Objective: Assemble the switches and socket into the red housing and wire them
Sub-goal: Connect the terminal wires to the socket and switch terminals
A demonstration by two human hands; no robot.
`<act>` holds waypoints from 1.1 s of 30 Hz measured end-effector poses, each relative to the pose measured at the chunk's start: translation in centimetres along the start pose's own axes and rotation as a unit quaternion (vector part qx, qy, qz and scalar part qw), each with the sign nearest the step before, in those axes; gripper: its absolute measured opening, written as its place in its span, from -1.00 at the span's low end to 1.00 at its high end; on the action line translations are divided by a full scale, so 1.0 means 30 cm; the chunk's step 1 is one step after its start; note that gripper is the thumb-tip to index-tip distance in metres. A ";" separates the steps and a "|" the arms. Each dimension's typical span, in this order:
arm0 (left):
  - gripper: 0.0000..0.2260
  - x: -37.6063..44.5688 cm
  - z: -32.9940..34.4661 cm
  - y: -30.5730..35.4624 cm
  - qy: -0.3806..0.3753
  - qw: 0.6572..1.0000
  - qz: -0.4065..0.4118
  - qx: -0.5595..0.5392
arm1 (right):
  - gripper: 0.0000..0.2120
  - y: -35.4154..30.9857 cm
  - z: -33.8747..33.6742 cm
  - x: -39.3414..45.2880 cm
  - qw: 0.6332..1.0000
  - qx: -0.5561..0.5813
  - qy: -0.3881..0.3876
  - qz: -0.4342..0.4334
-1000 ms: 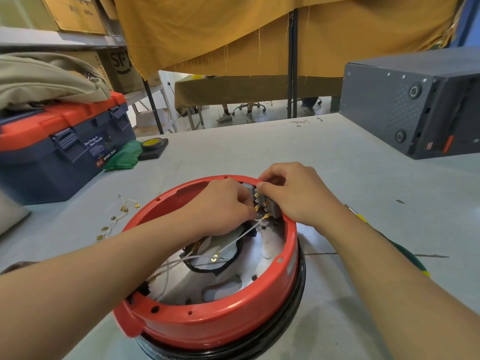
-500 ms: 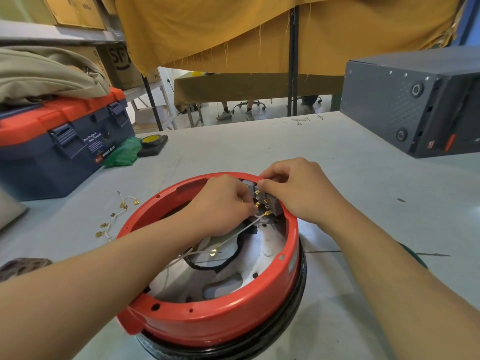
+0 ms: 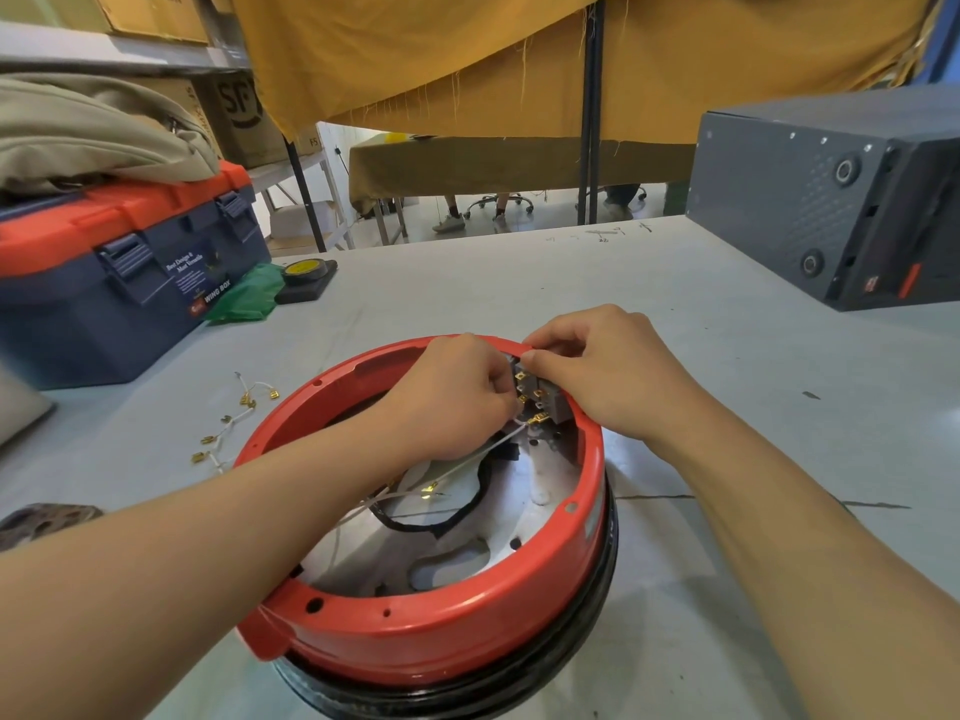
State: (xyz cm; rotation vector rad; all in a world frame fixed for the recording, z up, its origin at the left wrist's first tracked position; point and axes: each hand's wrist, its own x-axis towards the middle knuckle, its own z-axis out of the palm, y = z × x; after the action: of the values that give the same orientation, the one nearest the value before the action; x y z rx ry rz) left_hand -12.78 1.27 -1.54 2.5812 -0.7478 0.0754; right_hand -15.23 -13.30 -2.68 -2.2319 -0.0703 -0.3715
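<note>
Hands at the far rim of the red housing (image 3: 441,631) on the tabletop (image 3: 727,407).
A white wire (image 3: 483,454) is pinched by the left hand (image 3: 452,402) beside the grey switch block (image 3: 545,394), whose top is gripped by the right hand (image 3: 602,371); loose terminal wires (image 3: 234,423) lie left of both.

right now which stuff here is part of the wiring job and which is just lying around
In the job:
red housing
grey switch block at its far rim
white wire running to it
left hand, right hand, both at the block
spare white leads on the table

Lying about:
blue toolbox
green bag
tape roll
dark grey case
</note>
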 end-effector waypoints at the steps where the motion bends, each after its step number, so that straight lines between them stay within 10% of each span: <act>1: -0.86 0.000 0.000 0.000 0.000 1.000 0.001 0.002 | -0.86 0.001 0.000 0.001 1.000 -0.001 -0.001 -0.001; 33: -0.92 -0.041 -0.066 -0.063 -0.026 0.998 -0.060 -0.024 | -0.71 0.003 0.001 0.002 0.996 0.049 -0.074 0.001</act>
State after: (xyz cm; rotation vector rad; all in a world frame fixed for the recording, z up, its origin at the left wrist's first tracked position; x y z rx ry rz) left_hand -12.72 4.15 -0.75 2.5843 -0.6026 -0.0468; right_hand -15.15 -13.34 -2.75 -2.1586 -0.1625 -0.1959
